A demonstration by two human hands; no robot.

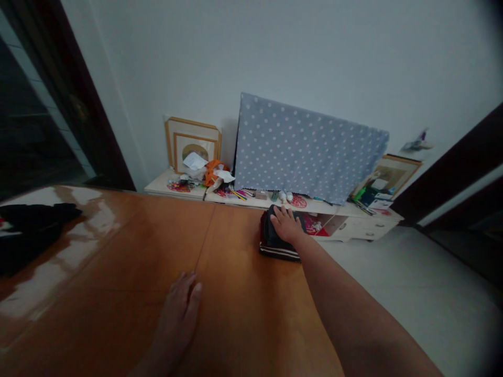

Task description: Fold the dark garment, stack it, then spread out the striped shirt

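Nearest, the left hand (178,309) is laid flat on the table (118,251), fingers together. Beyond it, at the far edge, folded clothes (275,243) are pressed under the right hand (286,225), fingers spread; soft and light, probably best gripped by the stack's sides.

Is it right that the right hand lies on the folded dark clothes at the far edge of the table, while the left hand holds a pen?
Not quite. In the head view the left hand holds nothing; it rests flat and open on the wooden table. The right hand does lie on the folded dark clothes at the table's far edge.
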